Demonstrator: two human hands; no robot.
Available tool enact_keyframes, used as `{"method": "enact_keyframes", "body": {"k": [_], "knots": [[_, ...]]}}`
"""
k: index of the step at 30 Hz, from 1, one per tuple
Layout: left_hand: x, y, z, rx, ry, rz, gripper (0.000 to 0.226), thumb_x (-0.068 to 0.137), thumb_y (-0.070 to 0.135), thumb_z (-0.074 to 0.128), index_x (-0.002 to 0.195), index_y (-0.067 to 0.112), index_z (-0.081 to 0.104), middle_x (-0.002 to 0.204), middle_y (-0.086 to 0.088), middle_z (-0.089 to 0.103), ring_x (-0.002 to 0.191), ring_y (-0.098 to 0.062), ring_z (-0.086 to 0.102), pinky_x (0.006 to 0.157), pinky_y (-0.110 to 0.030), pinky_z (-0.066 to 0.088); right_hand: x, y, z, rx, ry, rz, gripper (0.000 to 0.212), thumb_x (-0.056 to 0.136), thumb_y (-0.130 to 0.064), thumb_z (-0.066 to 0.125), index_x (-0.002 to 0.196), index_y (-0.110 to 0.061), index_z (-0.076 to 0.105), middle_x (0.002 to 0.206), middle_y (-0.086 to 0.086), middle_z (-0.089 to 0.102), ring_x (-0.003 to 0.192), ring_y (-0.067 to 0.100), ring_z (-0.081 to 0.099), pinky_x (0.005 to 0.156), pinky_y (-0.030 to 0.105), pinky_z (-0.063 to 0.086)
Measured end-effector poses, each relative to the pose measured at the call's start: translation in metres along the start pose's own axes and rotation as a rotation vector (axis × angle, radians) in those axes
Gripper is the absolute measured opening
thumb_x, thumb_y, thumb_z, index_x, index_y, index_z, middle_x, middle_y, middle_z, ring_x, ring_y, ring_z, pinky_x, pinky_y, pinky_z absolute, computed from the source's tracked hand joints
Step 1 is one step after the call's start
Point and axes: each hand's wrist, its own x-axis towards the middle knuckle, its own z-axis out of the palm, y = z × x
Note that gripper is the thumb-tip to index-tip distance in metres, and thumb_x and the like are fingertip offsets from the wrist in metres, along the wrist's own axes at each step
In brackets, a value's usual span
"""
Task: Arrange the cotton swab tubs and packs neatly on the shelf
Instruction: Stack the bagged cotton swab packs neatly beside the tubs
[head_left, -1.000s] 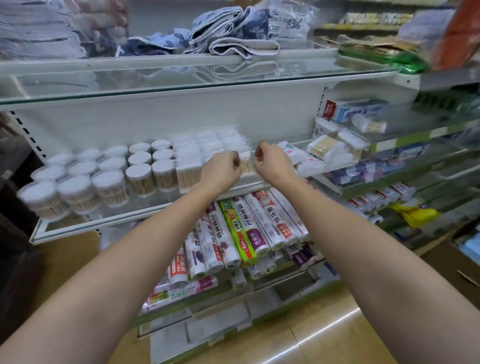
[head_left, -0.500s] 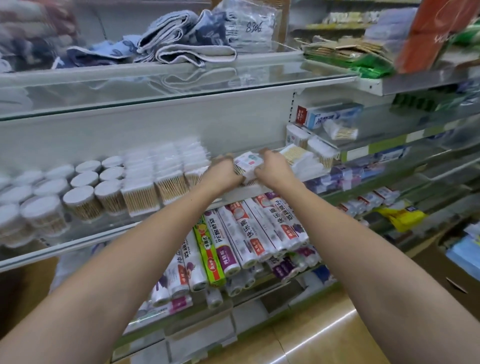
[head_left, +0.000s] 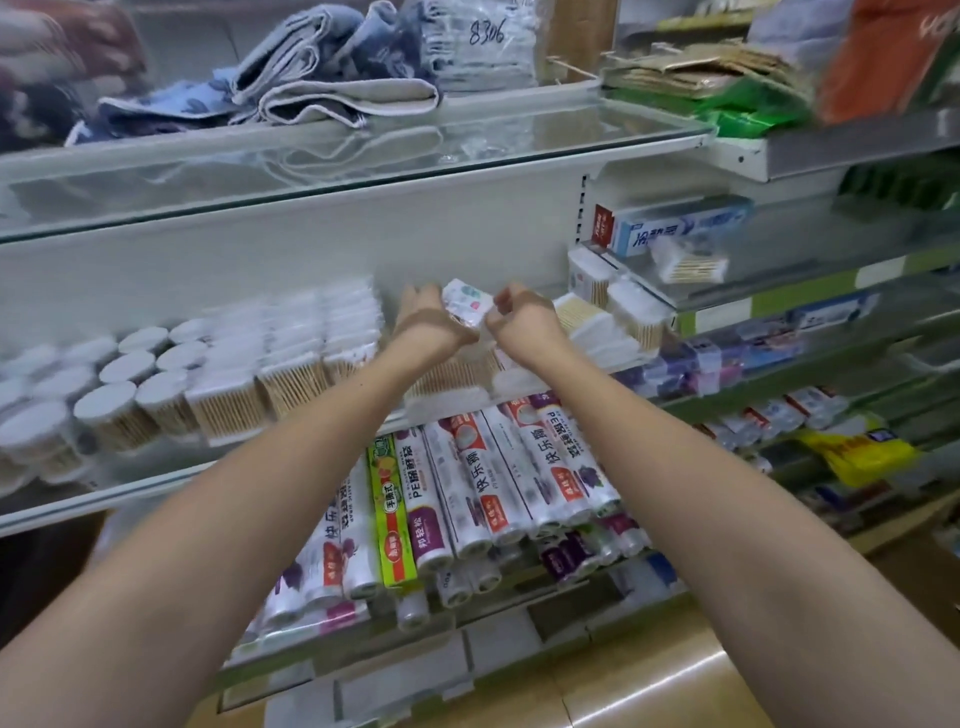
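Round cotton swab tubs (head_left: 106, 410) with white lids stand upright in rows at the left of the frame on the glass shelf (head_left: 78, 506). Just to their right, clear rectangular swab packs (head_left: 291, 364) stand in close rows, wooden sticks showing through. At frame centre a small printed pack (head_left: 466, 306) is held tilted above the shelf between both hands. Right of centre, loose swab packs (head_left: 605, 330) lie piled unevenly, some on their sides.

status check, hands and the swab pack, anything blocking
Left hand and right hand both grip the printed swab pack, raised over the shelf. Loose swab packs crowd the right.
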Motion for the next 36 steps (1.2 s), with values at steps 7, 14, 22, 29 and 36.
{"method": "enact_keyframes", "body": {"k": [7, 14, 22, 29, 36], "knots": [[0.001, 0.015, 0.013, -0.094, 0.151, -0.047, 0.069, 0.074, 0.020, 0.085, 0.133, 0.009, 0.051, 0.140, -0.005, 0.038, 0.117, -0.023, 0.052, 0.097, -0.024, 0.035, 0.015, -0.001, -0.018, 0.160, -0.067, 0.148, 0.024, 0.102, -0.030, 0.048, 0.105, -0.010, 0.061, 0.097, 0.014, 0.072, 0.081, 0.027, 0.071, 0.071, 0.041, 0.060], [0.012, 0.011, 0.014, -0.296, 0.165, -0.056, 0.062, 0.070, 0.019, 0.088, 0.118, 0.015, 0.050, 0.119, -0.006, 0.053, 0.105, -0.023, 0.061, 0.092, -0.035, 0.053, 0.021, -0.010, -0.028, 0.273, -0.176, 0.208, 0.031, 0.100, -0.045, 0.053, 0.105, -0.014, 0.055, 0.076, 0.005, 0.063, 0.051, 0.017, 0.053, 0.049, 0.025, 0.040], [0.017, -0.002, 0.010, -0.649, -0.027, -0.043, 0.047, 0.096, 0.024, 0.065, 0.132, 0.013, 0.038, 0.101, -0.019, 0.063, 0.056, -0.029, 0.067, 0.061, -0.041, 0.061, 0.027, 0.001, -0.036, 0.305, -0.128, 0.165, 0.039, 0.103, -0.033, 0.051, 0.139, -0.017, 0.050, 0.119, 0.007, 0.062, 0.070, 0.014, 0.051, 0.062, 0.030, 0.044], [0.019, -0.009, -0.005, -0.709, -0.265, -0.071, 0.058, 0.093, 0.022, 0.070, 0.138, 0.016, 0.034, 0.089, -0.018, 0.074, 0.056, -0.023, 0.062, 0.043, -0.027, 0.046, 0.025, -0.002, -0.043, 0.362, -0.132, 0.158, 0.039, 0.105, -0.023, 0.048, 0.143, -0.024, 0.050, 0.124, -0.005, 0.062, 0.095, 0.018, 0.068, 0.087, 0.038, 0.059], [0.023, -0.015, -0.004, -0.722, -0.255, -0.096, 0.045, 0.096, 0.014, 0.064, 0.129, -0.004, 0.040, 0.096, -0.021, 0.074, 0.062, -0.022, 0.068, 0.052, -0.029, 0.048, 0.025, -0.003, -0.047, 0.367, -0.077, 0.159, 0.039, 0.102, -0.026, 0.054, 0.140, -0.019, 0.051, 0.116, -0.001, 0.062, 0.078, 0.009, 0.061, 0.066, 0.022, 0.053]]}}
